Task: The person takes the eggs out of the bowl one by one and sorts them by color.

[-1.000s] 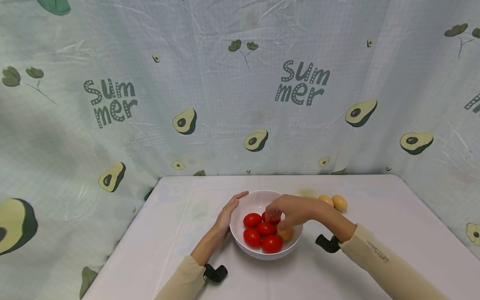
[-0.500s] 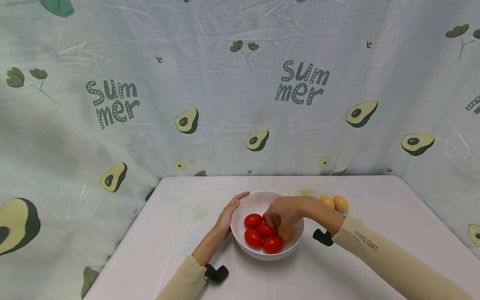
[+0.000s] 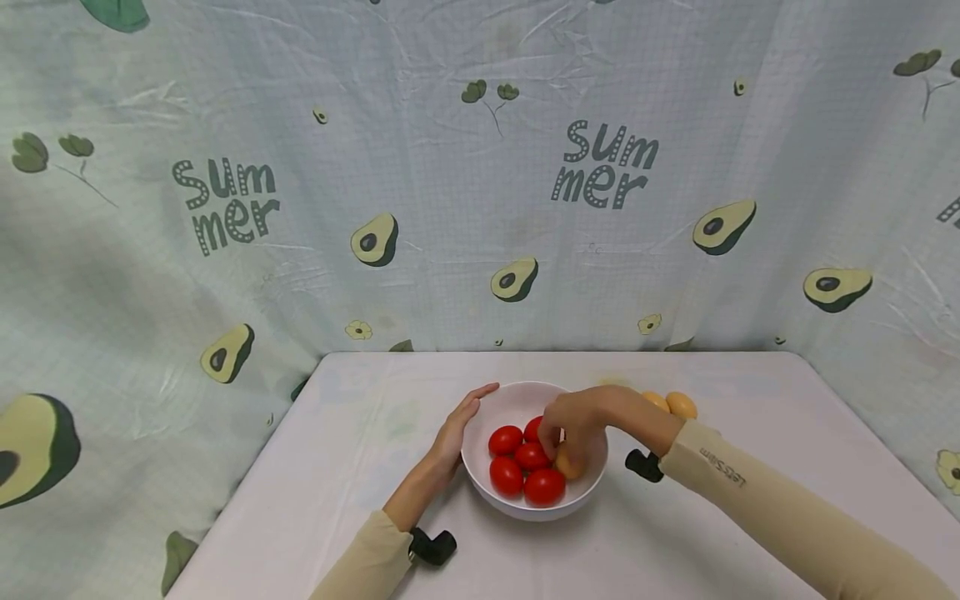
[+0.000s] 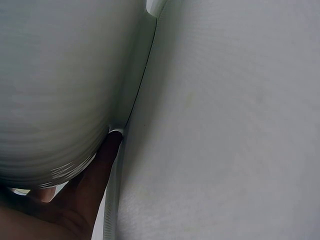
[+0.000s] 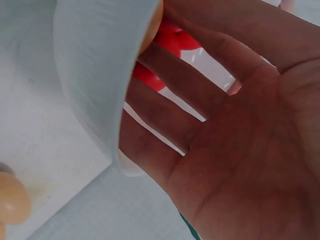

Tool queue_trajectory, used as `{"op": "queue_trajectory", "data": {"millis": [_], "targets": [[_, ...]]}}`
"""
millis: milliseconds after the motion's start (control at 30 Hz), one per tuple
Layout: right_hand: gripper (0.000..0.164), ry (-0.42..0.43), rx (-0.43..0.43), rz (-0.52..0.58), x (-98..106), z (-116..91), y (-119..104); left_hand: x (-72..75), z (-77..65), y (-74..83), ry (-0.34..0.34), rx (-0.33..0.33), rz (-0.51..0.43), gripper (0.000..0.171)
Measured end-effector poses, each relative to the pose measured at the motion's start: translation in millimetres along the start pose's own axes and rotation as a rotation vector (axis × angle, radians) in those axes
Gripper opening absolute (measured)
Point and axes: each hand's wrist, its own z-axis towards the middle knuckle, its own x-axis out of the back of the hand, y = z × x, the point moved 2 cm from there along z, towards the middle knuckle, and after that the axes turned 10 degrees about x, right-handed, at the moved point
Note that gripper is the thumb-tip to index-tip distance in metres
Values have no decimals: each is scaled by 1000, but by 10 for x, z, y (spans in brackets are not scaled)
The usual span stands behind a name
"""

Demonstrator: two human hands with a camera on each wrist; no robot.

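Note:
A white bowl [image 3: 510, 402] stands on the table, with several glossy red, egg-shaped tomatoes [image 3: 544, 487] in it. Among them, at the bowl's right side, is a tan egg [image 3: 568, 463]. My right hand [image 3: 581, 414] reaches down over the far right rim and pinches that egg with its fingertips. In the right wrist view the bowl wall [image 5: 100, 65] hides some of the fingertips. Along the bowl's left side my left hand [image 3: 453, 433] rests with its fingers extended. The left wrist view shows one finger [image 4: 106, 152] against the bowl's base.
Two more tan eggs [image 3: 681, 406] lie on the table behind my right forearm, which partly covers one. The white-topped table [image 3: 360, 467] ends at a hanging cloth [image 3: 435, 167] printed with avocados. A black wrist camera mount [image 3: 432, 547] sits on each wrist.
My right hand has dipped into the bowl, and its fingers have closed around the tan egg. The right forearm has shifted slightly left. My left hand stays against the bowl.

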Motion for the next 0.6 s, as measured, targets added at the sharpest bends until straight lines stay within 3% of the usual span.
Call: {"op": "queue_trajectory", "data": {"millis": [600], "targets": [[24,-27,-6,-2,-67,50,60,17,-15,-2,2,13,26,51]]}}
